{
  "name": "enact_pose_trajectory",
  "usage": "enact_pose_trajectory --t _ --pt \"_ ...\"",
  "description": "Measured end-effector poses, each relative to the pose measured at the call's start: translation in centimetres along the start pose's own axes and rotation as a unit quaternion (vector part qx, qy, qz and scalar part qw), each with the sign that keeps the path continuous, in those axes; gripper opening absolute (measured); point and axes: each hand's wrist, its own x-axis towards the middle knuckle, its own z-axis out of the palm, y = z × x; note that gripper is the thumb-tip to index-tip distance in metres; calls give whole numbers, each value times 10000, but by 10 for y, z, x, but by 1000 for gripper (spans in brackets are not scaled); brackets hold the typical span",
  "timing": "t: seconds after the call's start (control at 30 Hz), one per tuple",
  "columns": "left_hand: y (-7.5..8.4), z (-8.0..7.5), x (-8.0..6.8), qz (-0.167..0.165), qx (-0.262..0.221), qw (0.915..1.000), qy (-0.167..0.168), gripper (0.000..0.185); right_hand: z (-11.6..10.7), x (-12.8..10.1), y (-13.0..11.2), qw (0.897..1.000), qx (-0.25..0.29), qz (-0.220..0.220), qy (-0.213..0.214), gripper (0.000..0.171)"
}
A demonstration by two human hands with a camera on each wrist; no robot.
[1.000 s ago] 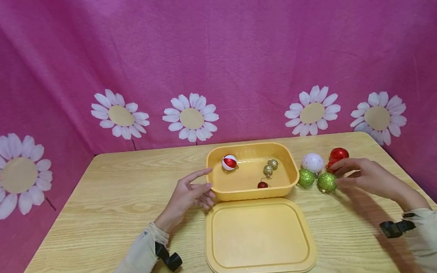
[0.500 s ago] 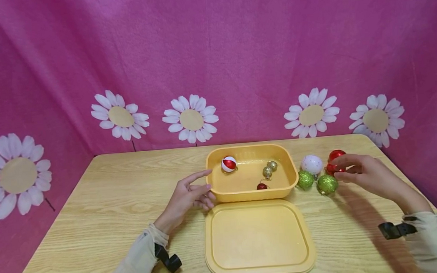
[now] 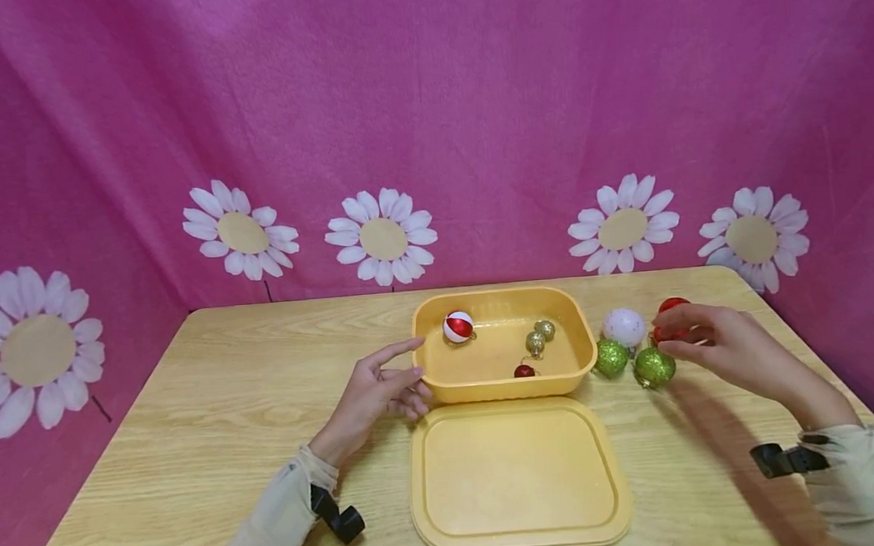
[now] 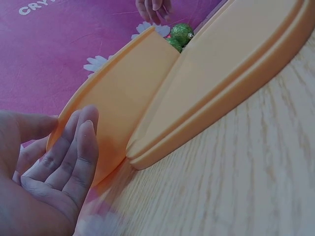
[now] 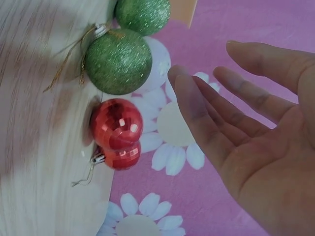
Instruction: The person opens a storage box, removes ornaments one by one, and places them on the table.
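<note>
My left hand (image 3: 373,398) touches the left end of a yellow plastic container (image 3: 504,392), its fingers loosely bent at the rim. Inside that container lie a red-and-white ball ornament (image 3: 459,327), two small gold glitter balls (image 3: 535,342) and a small dark red ball (image 3: 524,370). My right hand (image 3: 727,354) hovers over the ornaments on the right with nothing between its relaxed fingers. Beneath and beside it are two shiny red balls (image 5: 117,124), two green glitter balls (image 3: 654,367) and a speckled white ball (image 3: 624,327). In the head view the right fingers partly cover the red pair.
A matching yellow lid (image 3: 520,477) lies flat on the wooden table (image 3: 262,359), directly in front of the container. Behind the table hangs a pink cloth (image 3: 473,120) printed with white daisies. Each wrist carries a black camera mount (image 3: 336,513).
My right hand has moved slightly away from the nearer green ball, its fingertips now in front of the red balls. My left hand and the container stay put.
</note>
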Motion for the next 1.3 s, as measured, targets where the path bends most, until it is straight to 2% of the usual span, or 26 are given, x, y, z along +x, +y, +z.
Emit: enact_pose_trajectory --t 0.17,0.3,0.63,0.87,1.3 --pt "0 0 0 25 50 10000 21 57 3 4 -11 9997 -32 -243 46 27" --pt "0 1 2 28 26 10000 0 57 10 6 -23 9985 54 -490 247 23" --pt "0 0 2 12 -32 10000 20 56 41 21 -54 9975 269 -634 182 21" --pt "-1 0 1 7 -12 10000 38 58 58 38 -72 9938 337 -1020 281 20" --pt "-2 -1 1 68 -2 10000 -15 57 90 74 -95 9913 946 -915 -36 25"
